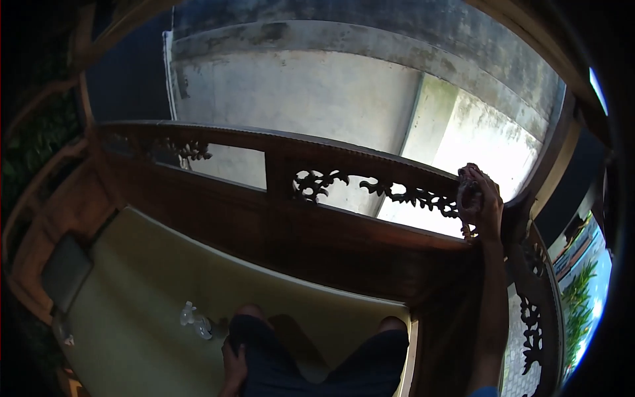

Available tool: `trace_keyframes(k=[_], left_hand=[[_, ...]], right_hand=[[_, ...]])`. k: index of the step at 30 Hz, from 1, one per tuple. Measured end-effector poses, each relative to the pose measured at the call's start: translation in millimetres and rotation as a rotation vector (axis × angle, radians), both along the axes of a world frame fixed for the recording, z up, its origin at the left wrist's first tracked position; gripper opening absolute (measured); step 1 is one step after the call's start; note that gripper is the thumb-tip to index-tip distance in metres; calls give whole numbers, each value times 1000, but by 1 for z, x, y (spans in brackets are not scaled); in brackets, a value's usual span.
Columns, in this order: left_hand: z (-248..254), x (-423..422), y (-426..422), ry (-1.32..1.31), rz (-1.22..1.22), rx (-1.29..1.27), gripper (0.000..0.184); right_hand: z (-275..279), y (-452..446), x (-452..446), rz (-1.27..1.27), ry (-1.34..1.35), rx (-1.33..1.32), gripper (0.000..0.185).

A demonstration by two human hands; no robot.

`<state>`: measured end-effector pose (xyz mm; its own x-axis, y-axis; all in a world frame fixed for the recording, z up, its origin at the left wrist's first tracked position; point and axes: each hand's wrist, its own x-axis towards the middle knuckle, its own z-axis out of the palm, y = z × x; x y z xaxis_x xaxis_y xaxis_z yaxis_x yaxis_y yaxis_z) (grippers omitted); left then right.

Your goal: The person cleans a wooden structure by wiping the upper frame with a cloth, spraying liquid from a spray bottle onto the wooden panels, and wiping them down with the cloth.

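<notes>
My right hand (488, 204) is raised to the right end of the carved wooden backrest (370, 159). Its fingers are wrapped round a crumpled, brownish cloth (469, 195), which lies against the top rail and the carving below it. Lower down, my left hand (233, 365) rests against the side of my dark-clothed left knee; its fingers are partly hidden and nothing can be seen in them. Just left of that knee, a clear plastic bottle (200, 325) lies on the pale green seat (145, 291).
A dark cushion (67, 270) leans at the seat's left end, with a small unclear item (63, 329) below it. Behind the backrest rises a pale wall (284, 92). A carved side panel (531, 324) stands at the right, and plants (579, 298) show outside.
</notes>
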<state>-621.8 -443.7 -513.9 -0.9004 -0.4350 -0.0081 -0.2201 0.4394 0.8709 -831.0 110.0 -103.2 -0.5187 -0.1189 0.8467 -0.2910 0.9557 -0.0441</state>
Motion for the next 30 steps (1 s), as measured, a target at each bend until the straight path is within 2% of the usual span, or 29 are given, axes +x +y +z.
trace_keyframes(k=[2, 4, 7, 11, 13, 14, 16, 18, 19, 21, 24, 30], left_hand=[[-3, 0, -4, 3, 23, 19, 53], [-14, -1, -9, 41, 52, 215, 46], [-2, -1, -11, 26, 66, 312, 40], [-40, 2, -31, -8, 65, 304, 38], [-71, 15, -49, -199, 121, 269, 49], [-92, 23, -57, -209, 124, 281, 49], [-139, 38, -81, -469, 256, -212, 78], [-175, 49, -114, -779, 324, -225, 112], [-184, 59, -128, -792, 324, -215, 112], [-192, 71, -150, -901, 392, -234, 123], [-201, 84, -153, -896, 322, -329, 127], [-210, 86, -151, -918, 351, -333, 129]], right_hand=[[2, -14, -12, 57, -36, -11, 66], [5, -47, -19, 92, -88, -30, 61], [10, -97, -39, 197, -119, 32, 61], [12, -146, -72, 309, -120, 49, 63], [7, -178, -88, 287, -113, 92, 63], [6, -200, -93, 339, -94, 86, 63], [4, -237, -104, 419, -51, 105, 64], [6, -268, -116, 450, -36, 147, 65], [5, -283, -123, 458, -31, 155, 65], [4, -311, -139, 482, -17, 183, 64], [-1, -352, -160, 526, 28, 227, 64], [-4, -403, -185, 517, 74, 292, 71]])
